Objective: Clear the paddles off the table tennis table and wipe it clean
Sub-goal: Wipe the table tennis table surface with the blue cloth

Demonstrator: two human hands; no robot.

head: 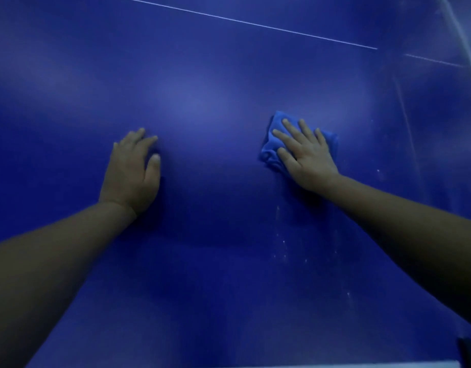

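The blue table tennis table (pixel 215 261) fills the view. My right hand (pixel 304 155) lies flat, fingers spread, pressing a crumpled blue cloth (pixel 271 147) onto the table right of centre. My left hand (pixel 131 171) rests palm down on the bare surface left of centre, holding nothing. No paddles are in view.
A thin white line (pixel 242 21) runs across the far part of the table. Pale streaks and the net (pixel 465 38) show at the far right. Small white specks (pixel 282 248) dot the surface below my right hand. The table's white near edge (pixel 361 365) runs along the bottom.
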